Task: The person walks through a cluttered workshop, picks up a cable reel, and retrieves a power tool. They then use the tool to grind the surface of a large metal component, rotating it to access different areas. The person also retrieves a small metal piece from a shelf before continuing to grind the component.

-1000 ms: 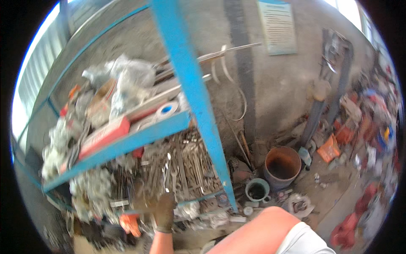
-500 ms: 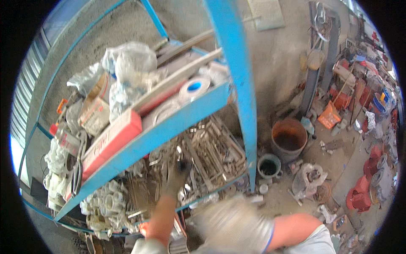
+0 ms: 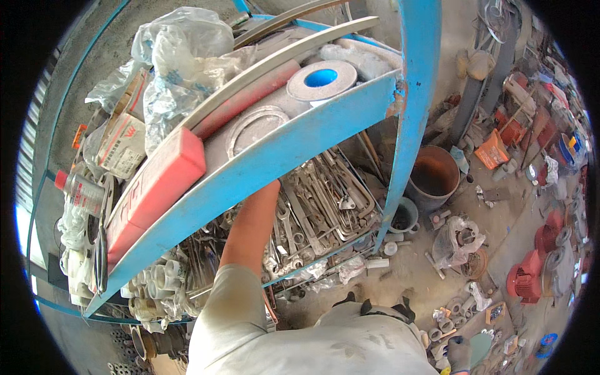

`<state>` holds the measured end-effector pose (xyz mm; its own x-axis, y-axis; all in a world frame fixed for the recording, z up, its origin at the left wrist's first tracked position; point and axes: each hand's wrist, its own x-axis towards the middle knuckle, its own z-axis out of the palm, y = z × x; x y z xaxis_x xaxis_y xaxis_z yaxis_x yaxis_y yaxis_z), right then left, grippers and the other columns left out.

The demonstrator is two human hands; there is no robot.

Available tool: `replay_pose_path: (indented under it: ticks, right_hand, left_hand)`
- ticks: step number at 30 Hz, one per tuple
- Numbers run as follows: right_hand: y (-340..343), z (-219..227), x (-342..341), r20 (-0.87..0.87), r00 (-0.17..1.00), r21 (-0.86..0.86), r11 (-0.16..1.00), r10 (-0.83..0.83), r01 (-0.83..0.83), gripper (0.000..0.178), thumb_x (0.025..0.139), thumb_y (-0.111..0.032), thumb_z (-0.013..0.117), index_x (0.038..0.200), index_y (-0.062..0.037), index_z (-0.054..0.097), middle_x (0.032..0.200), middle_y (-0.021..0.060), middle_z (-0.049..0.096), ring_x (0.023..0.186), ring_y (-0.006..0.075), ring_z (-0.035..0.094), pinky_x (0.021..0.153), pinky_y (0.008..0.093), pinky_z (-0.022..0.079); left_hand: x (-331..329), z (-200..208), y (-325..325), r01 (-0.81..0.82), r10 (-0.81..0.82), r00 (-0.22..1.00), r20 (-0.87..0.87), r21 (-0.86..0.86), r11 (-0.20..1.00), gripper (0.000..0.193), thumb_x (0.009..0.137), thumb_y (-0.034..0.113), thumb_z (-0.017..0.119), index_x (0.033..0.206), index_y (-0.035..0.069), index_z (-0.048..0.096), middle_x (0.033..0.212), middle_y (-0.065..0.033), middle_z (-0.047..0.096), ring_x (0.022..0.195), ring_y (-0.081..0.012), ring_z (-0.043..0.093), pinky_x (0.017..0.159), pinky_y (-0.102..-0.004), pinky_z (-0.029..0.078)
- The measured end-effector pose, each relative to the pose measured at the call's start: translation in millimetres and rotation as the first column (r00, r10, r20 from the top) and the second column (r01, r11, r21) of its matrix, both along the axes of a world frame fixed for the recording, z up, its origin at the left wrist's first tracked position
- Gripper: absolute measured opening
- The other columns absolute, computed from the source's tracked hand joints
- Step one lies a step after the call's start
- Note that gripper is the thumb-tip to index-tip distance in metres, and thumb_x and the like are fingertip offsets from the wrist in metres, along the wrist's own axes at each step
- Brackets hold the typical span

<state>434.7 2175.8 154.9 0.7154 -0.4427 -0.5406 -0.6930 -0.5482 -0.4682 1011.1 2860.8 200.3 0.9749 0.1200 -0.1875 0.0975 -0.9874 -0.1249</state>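
Note:
My left forearm (image 3: pixel 249 228) reaches under the blue beam (image 3: pixel 325 134) of the shelf. The beam hides that hand and anything it may touch or hold. Beneath the shelf, beside my left arm, lies a tray (image 3: pixel 379 220) heaped with wrenches (image 3: pixel 285 223) and other metal tools. At the lower right, what looks like my right hand (image 3: pixel 459 355), in a grey glove, hangs low near loose parts on the floor. Its fingers are too small and unclear to show whether it grips anything.
The shelf carries a red box (image 3: pixel 164 178), a white roll with a blue core (image 3: pixel 321 80) and plastic bags (image 3: pixel 181 44). A blue post (image 3: pixel 412 94) stands right of the tray. Beyond it are a rusty bucket (image 3: pixel 434 178), a smaller pail (image 3: pixel 405 215) and red motor-like parts (image 3: pixel 528 275).
My left hand has gone from above the tools to behind the shelf beam. The right hand has swung from front middle to lower right. The view has shifted closer to the shelf.

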Motion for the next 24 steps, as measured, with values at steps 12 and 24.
replay_pose_path:
  ticks: [12, 24]
  right_hand:
    - [25.9, 23.0, 19.0, 0.271, 0.907, 0.198, 0.941, -0.321, 0.274, 0.024, 0.095, -0.013, 0.061, 0.108, 0.0049, 0.069, 0.092, 0.0149, 0.073, 0.073, 0.0211, 0.071, 0.060, 0.0341, 0.058]
    - [22.5, 41.0, 57.5, 0.480, 0.868, 0.078, 0.992, -0.126, 0.101, 0.024, 0.097, -0.011, 0.062, 0.117, 0.0029, 0.067, 0.107, 0.0113, 0.071, 0.090, 0.0179, 0.068, 0.078, 0.0313, 0.055]
  left_hand:
    - [19.4, 66.3, 6.6, -0.206, 0.211, 0.977, 0.021, -0.137, 0.969, 0.023, 0.096, 0.021, 0.071, 0.100, -0.001, 0.068, 0.086, -0.0125, 0.068, 0.088, -0.0234, 0.065, 0.080, -0.0398, 0.052]
    - [-114.0, 120.2, -58.9, 0.232, 0.245, 0.796, 0.554, -0.653, 0.721, 0.024, 0.095, 0.015, 0.072, 0.112, -0.001, 0.067, 0.093, -0.0094, 0.068, 0.091, -0.0186, 0.064, 0.085, -0.0352, 0.053]
